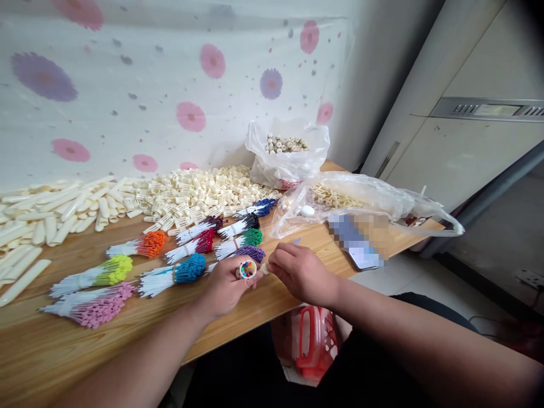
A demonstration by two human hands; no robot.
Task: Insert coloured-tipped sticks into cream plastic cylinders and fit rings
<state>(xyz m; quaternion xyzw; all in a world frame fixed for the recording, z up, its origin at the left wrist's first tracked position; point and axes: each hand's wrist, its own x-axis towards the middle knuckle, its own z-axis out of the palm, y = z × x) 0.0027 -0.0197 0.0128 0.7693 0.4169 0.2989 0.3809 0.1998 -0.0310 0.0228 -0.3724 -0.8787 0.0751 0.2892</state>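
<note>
My left hand (223,289) is closed around a cream pen barrel (238,272), whose round open end faces up toward me. Inside that end show the tips of several pen refills (247,269) in different colours. Just to the right, my right hand (301,273) is closed, its thumb and fingers pinched at a small cream plastic part (264,268) between the two hands. Most of that part is hidden by the fingers. Behind my left hand lie banded bundles of white refills, among them a purple bundle (249,253), a green bundle (240,242) and a light blue bundle (187,269).
Orange (148,245), yellow (113,271) and pink bundles (100,303) lie leftward. Long cream tubes (63,207) and slotted cream pieces (199,190) are heaped along the wall. Plastic bags (293,170) of small parts and a phone (357,246) stand right. A red basket (314,340) is below the table edge.
</note>
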